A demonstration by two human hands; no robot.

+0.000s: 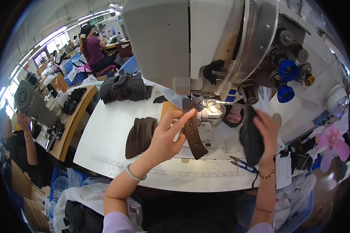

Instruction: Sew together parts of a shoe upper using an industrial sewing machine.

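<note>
Pinching the brown strip [196, 144] near its far end, the left hand [162, 139] is closest, strip running nearward, right hand [269, 135] clasping a black pad [251, 141].

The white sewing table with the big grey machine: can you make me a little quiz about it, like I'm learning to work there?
1. What does the person's left hand hold?
2. True or false: no light shines under the big grey sewing machine.
3. On which side of the left hand does the fanned stack of dark brown pieces lie? A) its left B) its right

Key
1. A curved dark brown strip.
2. False: a bright light glows there.
3. A: the stack is on the white tabletop, to the left of that hand.
</note>
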